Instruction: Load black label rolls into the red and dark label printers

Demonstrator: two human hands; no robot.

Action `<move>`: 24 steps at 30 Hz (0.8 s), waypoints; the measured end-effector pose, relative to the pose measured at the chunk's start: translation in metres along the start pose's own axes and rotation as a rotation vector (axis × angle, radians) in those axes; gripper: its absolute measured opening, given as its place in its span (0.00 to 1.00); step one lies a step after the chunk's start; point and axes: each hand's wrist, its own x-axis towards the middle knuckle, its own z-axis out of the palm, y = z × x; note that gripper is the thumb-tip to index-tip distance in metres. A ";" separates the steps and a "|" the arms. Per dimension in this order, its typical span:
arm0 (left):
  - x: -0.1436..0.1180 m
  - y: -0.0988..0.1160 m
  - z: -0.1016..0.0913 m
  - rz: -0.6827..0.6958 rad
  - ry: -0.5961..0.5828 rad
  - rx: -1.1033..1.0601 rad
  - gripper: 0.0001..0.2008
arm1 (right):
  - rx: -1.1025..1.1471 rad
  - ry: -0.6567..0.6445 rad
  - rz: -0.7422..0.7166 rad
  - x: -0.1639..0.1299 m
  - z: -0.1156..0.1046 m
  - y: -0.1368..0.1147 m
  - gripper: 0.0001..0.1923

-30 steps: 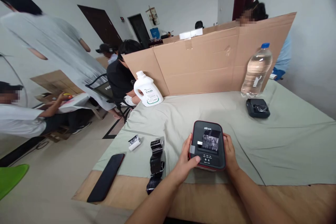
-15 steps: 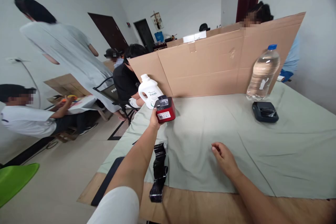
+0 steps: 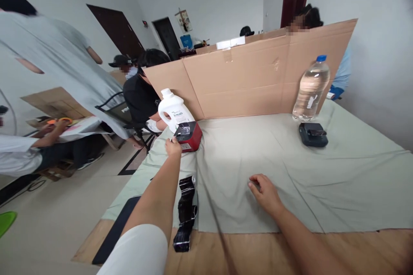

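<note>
My left hand [image 3: 174,147] is at the front left corner of a red and black box-shaped device with a label, like a small label printer [image 3: 192,136]. The thumb lies on its edge; the other fingers are partly hidden at its left side. Right behind the device stands a white jug-like bottle with a handle [image 3: 177,111]. My right hand [image 3: 265,192] hovers over or rests on the cloth, fingers loosely curled and thumb apart, holding nothing. Nearer me lies a shiny black strip with rolled ends [image 3: 186,212].
A cardboard panel [image 3: 238,86] stands along the back of the cloth-covered table [image 3: 245,146]. At the right are a water bottle with a blue cap [image 3: 311,90] and a small black device [image 3: 312,134]. A dark flat panel [image 3: 116,230] lies left. Other people sit and stand beyond.
The red and black device has turned and shifted slightly left with my left hand, and now sits flatter on the cloth. The view has swung right. My right hand keeps its pose.
</note>
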 end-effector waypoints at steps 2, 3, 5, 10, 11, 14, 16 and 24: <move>-0.020 0.005 0.008 0.067 0.039 0.009 0.15 | -0.014 -0.003 -0.002 0.001 0.000 0.000 0.08; -0.036 0.005 0.013 0.104 0.037 0.003 0.15 | -0.020 -0.006 -0.004 0.001 0.000 -0.001 0.08; -0.075 0.002 0.026 0.189 -0.025 -0.017 0.12 | -0.032 -0.017 -0.008 0.002 -0.001 -0.001 0.08; -0.193 -0.035 0.053 0.279 -0.268 -0.249 0.13 | -0.085 -0.049 -0.050 -0.002 -0.002 -0.007 0.08; -0.211 -0.042 0.055 0.266 -0.287 -0.267 0.14 | -0.105 -0.056 -0.063 -0.003 -0.002 -0.008 0.08; -0.242 -0.058 0.054 0.226 -0.330 -0.321 0.16 | -0.184 -0.070 -0.107 0.003 -0.005 -0.005 0.07; -0.246 -0.062 0.051 0.219 -0.393 -0.336 0.16 | -0.245 -0.056 -0.124 0.020 -0.017 0.003 0.05; -0.240 -0.058 0.050 0.273 -0.517 -0.287 0.13 | -0.739 0.338 0.231 0.135 -0.151 0.072 0.25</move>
